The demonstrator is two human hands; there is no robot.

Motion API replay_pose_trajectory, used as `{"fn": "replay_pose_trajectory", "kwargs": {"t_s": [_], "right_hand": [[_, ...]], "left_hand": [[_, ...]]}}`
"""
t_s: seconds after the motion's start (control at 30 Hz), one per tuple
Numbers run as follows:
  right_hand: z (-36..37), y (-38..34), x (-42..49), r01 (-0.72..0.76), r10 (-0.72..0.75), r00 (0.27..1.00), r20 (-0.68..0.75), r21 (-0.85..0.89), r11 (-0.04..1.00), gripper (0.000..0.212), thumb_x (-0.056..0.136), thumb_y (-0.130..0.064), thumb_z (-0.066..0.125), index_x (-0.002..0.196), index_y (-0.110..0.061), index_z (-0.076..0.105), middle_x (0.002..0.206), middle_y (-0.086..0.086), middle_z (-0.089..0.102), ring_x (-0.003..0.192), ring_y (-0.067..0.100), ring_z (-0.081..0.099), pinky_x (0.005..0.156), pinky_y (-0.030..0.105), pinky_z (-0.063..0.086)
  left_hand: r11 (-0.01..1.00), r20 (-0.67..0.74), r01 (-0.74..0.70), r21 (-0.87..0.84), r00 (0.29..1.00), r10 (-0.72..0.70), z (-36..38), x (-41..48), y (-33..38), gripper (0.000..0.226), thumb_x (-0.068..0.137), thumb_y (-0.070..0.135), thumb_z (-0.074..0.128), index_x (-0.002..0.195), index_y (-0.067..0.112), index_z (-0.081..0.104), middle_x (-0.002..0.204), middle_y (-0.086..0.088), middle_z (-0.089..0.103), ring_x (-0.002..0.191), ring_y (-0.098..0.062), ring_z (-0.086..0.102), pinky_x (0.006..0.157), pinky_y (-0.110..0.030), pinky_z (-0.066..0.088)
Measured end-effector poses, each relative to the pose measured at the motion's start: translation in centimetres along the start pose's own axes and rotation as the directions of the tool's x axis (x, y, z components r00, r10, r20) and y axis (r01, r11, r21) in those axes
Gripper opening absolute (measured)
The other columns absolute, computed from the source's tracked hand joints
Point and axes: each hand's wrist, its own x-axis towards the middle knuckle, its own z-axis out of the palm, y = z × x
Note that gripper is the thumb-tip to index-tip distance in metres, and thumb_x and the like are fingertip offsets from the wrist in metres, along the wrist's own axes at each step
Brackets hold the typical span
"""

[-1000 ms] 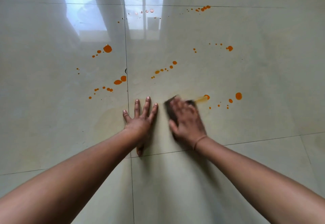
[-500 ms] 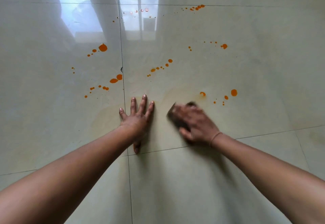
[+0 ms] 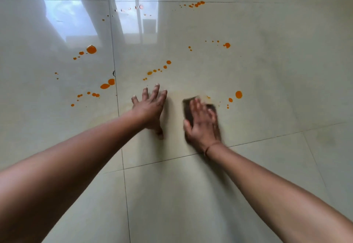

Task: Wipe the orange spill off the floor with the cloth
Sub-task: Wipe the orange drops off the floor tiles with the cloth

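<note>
A dark brown cloth (image 3: 188, 107) lies flat on the glossy pale floor tiles (image 3: 267, 90). My right hand (image 3: 202, 123) presses on it with straight, spread fingers, blurred by motion. Most of the cloth is hidden under the hand. My left hand (image 3: 150, 107) rests flat on the floor just left of it, fingers spread. Orange drops dot the floor: a larger one (image 3: 238, 94) to the right of the cloth, a pair (image 3: 107, 84) to the left, a line of them (image 3: 158, 69) ahead. A faint yellowish smear (image 3: 179, 94) shows around the hands.
More orange drops lie farther off: a big one (image 3: 91, 49) at the left, one (image 3: 227, 45) at the right, a row (image 3: 196, 4) at the far tile joint. Window reflections glare on the far tiles. Dark grout lines cross the floor.
My right hand has swept the cloth back and forth, now forward and right again. The orange drop just ahead of the cloth has been smeared nearly away. My left hand stays planted.
</note>
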Motion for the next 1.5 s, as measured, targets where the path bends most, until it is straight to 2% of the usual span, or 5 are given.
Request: {"fn": "replay_pose_trajectory", "kwargs": {"t_s": [0.33, 0.53, 0.7, 0.9, 1.5], "right_hand": [[-1.1, 2.7, 4.7, -0.241, 0.242, 0.97, -0.016, 0.02, 0.97, 0.084, 0.081, -0.053, 0.02, 0.151, -0.007, 0.025, 0.159, 0.013, 0.02, 0.147, 0.024, 0.017, 0.115, 0.039, 0.007], [-0.6, 4.3, -4.3, 0.247, -0.243, 0.967, 0.082, -0.051, 0.968, 0.074, 0.086, -0.048, 0.037, 0.149, -0.011, 0.033, 0.157, 0.008, 0.028, 0.144, 0.019, 0.027, 0.11, 0.04, 0.025], [-1.4, 4.4, 4.3, -0.217, 0.219, 0.975, -0.046, 0.042, 0.975, 0.081, 0.082, -0.052, 0.025, 0.149, -0.007, 0.031, 0.157, 0.013, 0.026, 0.145, 0.026, 0.024, 0.115, 0.042, 0.013], [-0.9, 4.1, -4.1, 0.237, -0.232, 0.968, 0.098, -0.034, 0.971, 0.076, 0.083, -0.049, 0.038, 0.149, -0.012, 0.033, 0.157, 0.007, 0.028, 0.143, 0.019, 0.028, 0.11, 0.042, 0.028], [-2.1, 9.5, 2.2, -0.188, 0.186, 0.981, -0.052, -0.042, 0.981, 0.08, 0.082, -0.053, 0.029, 0.15, -0.01, 0.03, 0.158, 0.01, 0.025, 0.145, 0.023, 0.024, 0.114, 0.042, 0.016]], "left_hand": [[0.997, 0.161, 0.071, -0.004, 0.984, -0.07, -0.1, 2.0, 3.5, 0.159, 0.05, 0.037, 0.095, 0.146, 0.018, -0.03, 0.147, -0.014, -0.046, 0.135, -0.051, -0.03, 0.106, -0.074, 0.008], [0.997, 0.139, 0.05, -0.055, 0.989, -0.042, -0.2, 1.4, 2.8, 0.159, 0.048, 0.035, 0.095, 0.148, 0.021, -0.027, 0.149, -0.011, -0.044, 0.137, -0.048, -0.031, 0.108, -0.072, 0.005], [0.997, 0.131, 0.056, -0.05, 0.99, -0.049, 0.1, 1.9, 3.1, 0.161, 0.046, 0.035, 0.096, 0.148, 0.021, -0.028, 0.149, -0.011, -0.043, 0.137, -0.049, -0.03, 0.109, -0.071, 0.003], [0.998, 0.089, 0.05, 0.028, 0.995, -0.052, -0.3, 1.5, 2.9, 0.157, 0.049, 0.039, 0.094, 0.149, 0.019, -0.025, 0.153, -0.014, -0.036, 0.14, -0.05, -0.021, 0.112, -0.066, 0.008], [0.997, 0.096, -0.071, 0.033, 0.993, 0.068, -1.9, 5.5, 8.4, 0.165, 0.04, 0.045, 0.095, 0.148, 0.023, -0.027, 0.152, -0.009, -0.039, 0.141, -0.042, -0.027, 0.109, -0.07, 0.006]]}}
